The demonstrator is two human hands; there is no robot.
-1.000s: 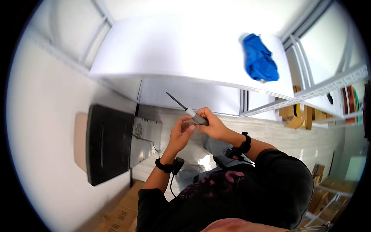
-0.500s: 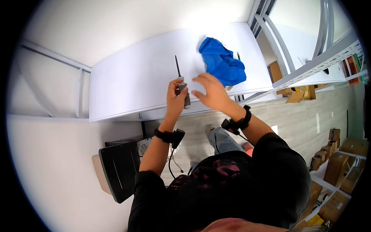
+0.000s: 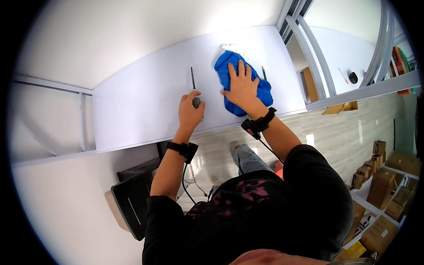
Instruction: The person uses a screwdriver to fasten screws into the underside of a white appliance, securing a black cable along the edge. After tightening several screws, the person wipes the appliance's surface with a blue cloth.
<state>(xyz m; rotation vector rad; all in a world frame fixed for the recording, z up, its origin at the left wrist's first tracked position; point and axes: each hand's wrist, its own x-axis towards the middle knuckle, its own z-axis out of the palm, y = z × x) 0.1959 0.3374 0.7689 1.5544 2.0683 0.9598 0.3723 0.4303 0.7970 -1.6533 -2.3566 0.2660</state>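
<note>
My left hand (image 3: pixel 189 114) is closed around the grey handle of a screwdriver (image 3: pixel 193 79) at the middle of the white tabletop. Its dark shaft points toward the back wall. Over to the right, my right hand (image 3: pixel 244 90) rests on a crumpled blue cloth (image 3: pixel 234 106), fingers spread across it. Part of the cloth is hidden under the palm. Some white material (image 3: pixel 232 49) shows at the cloth's far end. A thin dark green pencil-like item (image 3: pixel 264 73) lies just right of the cloth.
The white table (image 3: pixel 141 97) ends in a front edge near my wrists. A grey metal frame (image 3: pixel 316 57) stands at its right end. A black flat-topped object (image 3: pixel 132 203) is below left. Shelves with cardboard boxes (image 3: pixel 383 187) stand at the lower right.
My right hand has moved from beside the screwdriver onto the blue cloth. My left hand, with the screwdriver, sits slightly lower and further left in view.
</note>
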